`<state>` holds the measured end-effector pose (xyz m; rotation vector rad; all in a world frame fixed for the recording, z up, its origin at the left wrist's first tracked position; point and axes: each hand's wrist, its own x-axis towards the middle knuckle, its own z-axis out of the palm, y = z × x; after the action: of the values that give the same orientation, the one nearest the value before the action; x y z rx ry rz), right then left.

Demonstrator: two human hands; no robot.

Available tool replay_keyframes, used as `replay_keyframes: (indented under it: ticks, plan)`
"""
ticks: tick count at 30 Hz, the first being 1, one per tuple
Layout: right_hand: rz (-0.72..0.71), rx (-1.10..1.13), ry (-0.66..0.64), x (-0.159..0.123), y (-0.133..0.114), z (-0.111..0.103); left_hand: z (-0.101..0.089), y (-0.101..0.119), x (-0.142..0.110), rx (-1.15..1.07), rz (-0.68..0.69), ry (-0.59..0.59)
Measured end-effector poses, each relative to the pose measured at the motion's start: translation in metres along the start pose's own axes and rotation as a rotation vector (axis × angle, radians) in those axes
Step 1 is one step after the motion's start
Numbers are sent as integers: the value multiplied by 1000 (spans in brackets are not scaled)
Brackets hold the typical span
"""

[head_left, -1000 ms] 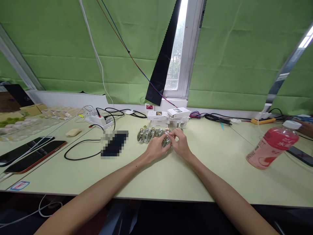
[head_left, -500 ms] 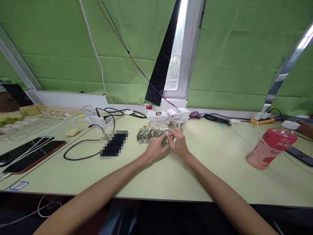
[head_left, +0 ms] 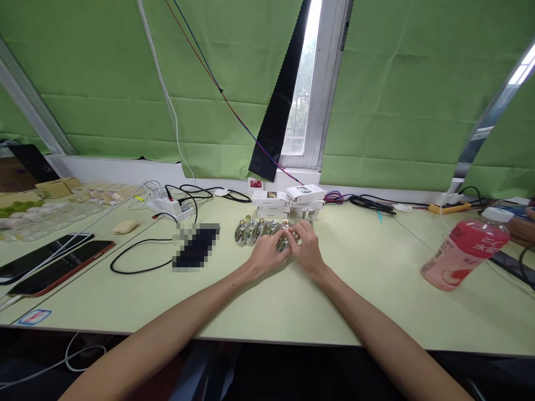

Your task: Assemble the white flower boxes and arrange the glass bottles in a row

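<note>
Shiny piece [head_left: 283,244] toward far edge of surface [head_left: 368,267].
Fingers of my left hand [head_left: 266,252] and right hand [head_left: 307,245] grasp it; silvery row [head_left: 251,230] alongside looks set; this one seems unfinished, rest unclear.

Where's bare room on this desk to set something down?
The widest bare patch lies between the right forearm and the pink bottle. Others: between the left forearm and the right, and between the black cable loop and the desk's near edge. It's crowded around the metallic objects and white boxes, and among the phones at far left.
</note>
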<state>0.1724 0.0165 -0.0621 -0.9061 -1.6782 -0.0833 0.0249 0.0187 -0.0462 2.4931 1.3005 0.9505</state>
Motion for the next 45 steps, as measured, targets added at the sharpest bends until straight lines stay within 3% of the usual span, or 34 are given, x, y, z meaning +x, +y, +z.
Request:
replay_keyframes:
  ticks: [24,45]
  plan:
    - [52,170,-30,0,4,-7,-2,1,-2,-16,13,-3]
    - [21,111,-55,6,7,-3,0,0,-1,-20,10,12]
